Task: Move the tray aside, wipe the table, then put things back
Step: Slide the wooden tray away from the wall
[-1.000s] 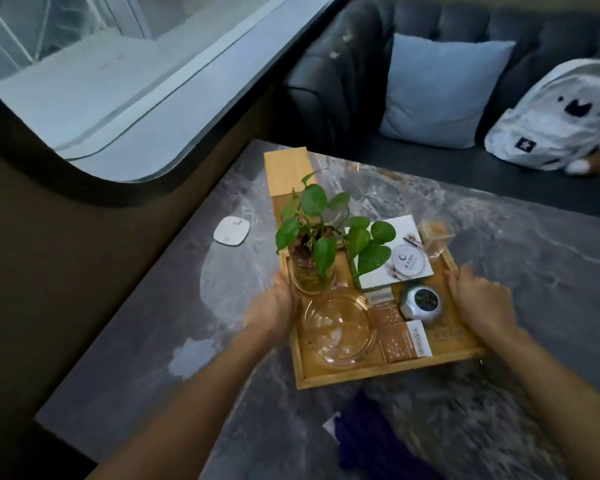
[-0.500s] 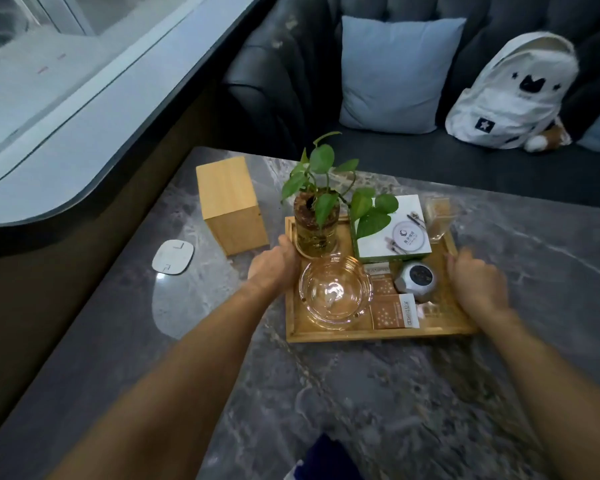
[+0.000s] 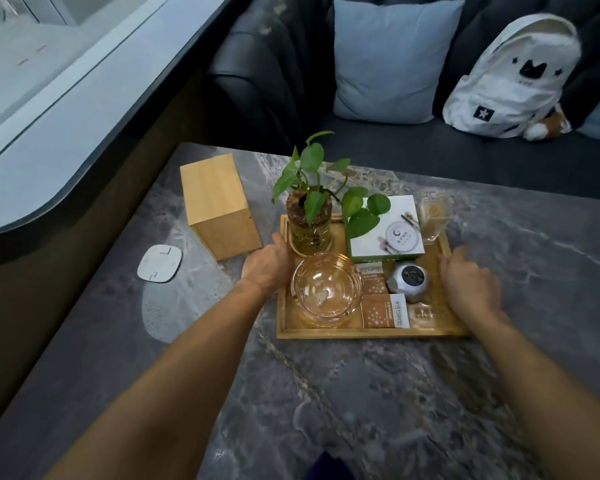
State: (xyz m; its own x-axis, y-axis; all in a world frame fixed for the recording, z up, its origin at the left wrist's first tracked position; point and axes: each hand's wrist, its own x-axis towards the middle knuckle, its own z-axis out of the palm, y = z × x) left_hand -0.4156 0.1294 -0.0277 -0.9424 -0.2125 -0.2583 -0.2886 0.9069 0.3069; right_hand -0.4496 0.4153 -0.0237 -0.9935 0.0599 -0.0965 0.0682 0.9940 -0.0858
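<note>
Left hand (image 3: 269, 268) curled around left rim of rectangular wooden tray (image 3: 371, 332) on grey marble table (image 3: 326, 393); right hand (image 3: 471, 289) at right rim, fingers loosely bent, grip unclear.

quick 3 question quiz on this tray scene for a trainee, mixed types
1. True or false: the plant jar stands on the table outside the tray.
2. What lies directly left of the tray? A) wooden box B) blue cushion C) white backpack
3. Fill in: the left hand is at the tray's left edge and the right hand at its ____ edge.

Key: 1 false, it stands in the tray's far left corner. 2 A. 3 right.
</note>
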